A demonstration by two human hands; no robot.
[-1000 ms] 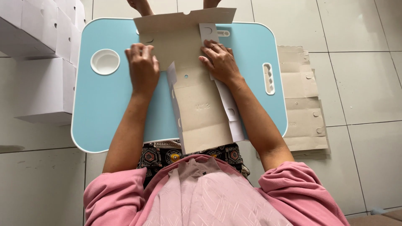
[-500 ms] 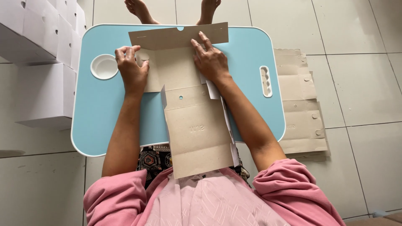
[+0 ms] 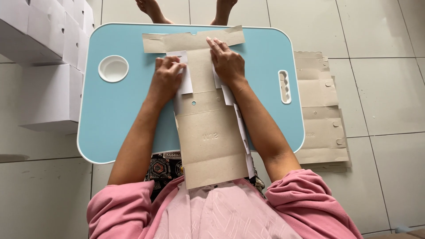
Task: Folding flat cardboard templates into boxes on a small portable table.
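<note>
A flat brown cardboard box blank (image 3: 208,137) lies lengthwise on the light blue lap table (image 3: 115,115), its near end hanging over my lap. My left hand (image 3: 166,79) presses down on a white-faced side flap at the blank's left edge. My right hand (image 3: 226,62) lies flat on the blank's right flap, fingers reaching the wide cross strip at the far end. Both hands push on the cardboard rather than grasp it.
A round white cup recess (image 3: 113,68) sits in the table's left part, a slotted handle (image 3: 284,86) at its right. Folded white boxes (image 3: 44,53) are stacked on the left floor. A pile of flat blanks (image 3: 321,115) lies on the right. My bare feet (image 3: 186,9) show beyond the table.
The blank has been laid flatter and slid farther from me. Both hands moved toward the middle, folding the side flaps inward and pressing them down.
</note>
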